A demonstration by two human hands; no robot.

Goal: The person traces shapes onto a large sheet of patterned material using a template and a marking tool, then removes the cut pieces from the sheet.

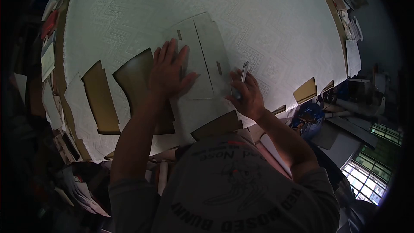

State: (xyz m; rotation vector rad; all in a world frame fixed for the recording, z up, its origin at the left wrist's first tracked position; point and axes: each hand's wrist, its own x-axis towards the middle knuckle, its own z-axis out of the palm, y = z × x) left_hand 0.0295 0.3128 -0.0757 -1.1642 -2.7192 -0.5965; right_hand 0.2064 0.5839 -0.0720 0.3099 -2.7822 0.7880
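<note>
My left hand [169, 71] lies with its fingers spread on the left side of a pale flat pattern piece [200, 56]. The piece has a long dark slit down its middle and two short slots. It rests on a white patterned fabric [267, 26]. To the right of the piece, my right hand [249, 92] is closed around a slim metallic tool [244, 71], which points up and away from me. Its exact kind is hard to make out.
Openings cut in the fabric show a brown surface [101, 99], with a larger one beside my left forearm. Papers [352, 56] hang along the right edge, others along the left. A blue bundle [308, 114] lies at the lower right, near a barred window [366, 174].
</note>
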